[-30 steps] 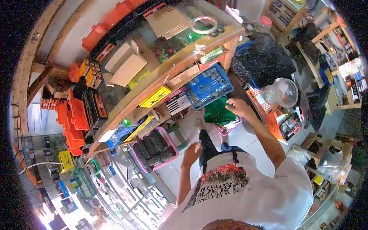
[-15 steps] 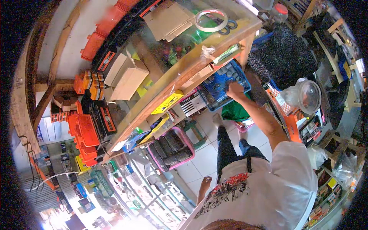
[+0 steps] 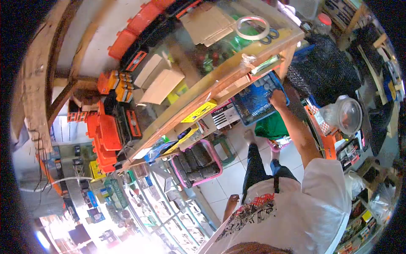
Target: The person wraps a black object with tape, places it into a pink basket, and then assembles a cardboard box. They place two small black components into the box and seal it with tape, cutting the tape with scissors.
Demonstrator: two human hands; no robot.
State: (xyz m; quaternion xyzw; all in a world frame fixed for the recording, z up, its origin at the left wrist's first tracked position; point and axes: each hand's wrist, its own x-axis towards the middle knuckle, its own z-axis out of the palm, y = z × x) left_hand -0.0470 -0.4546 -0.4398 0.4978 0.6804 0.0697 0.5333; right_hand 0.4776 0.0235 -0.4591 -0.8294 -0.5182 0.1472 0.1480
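My right hand (image 3: 278,99) reaches down into the right side of a blue plastic basket (image 3: 259,122), close to its rim. Its fingers are bent downward and closed; what they hold, if anything, is hidden. Grey pieces (image 3: 265,83) that look like pipe fittings lie in the basket, mostly along its far side. Down beside my body hangs my left hand (image 3: 231,205), fingers loosely curled, with nothing visible in it. A green bag (image 3: 270,126) sits just below the basket.
A wooden glass-topped counter (image 3: 207,95) runs along the left, carrying a tape roll (image 3: 252,28), scissors (image 3: 269,36) and cardboard boxes. A pink-rimmed basket (image 3: 220,168) with dark bundles stands on the tiled floor (image 3: 228,178). Black netting (image 3: 323,63) and a clear round tub (image 3: 349,115) are at right.
My right hand has shifted across the blue basket toward its right rim. The whole view has moved slightly, with surroundings sliding right. My left hand still hangs beside me.
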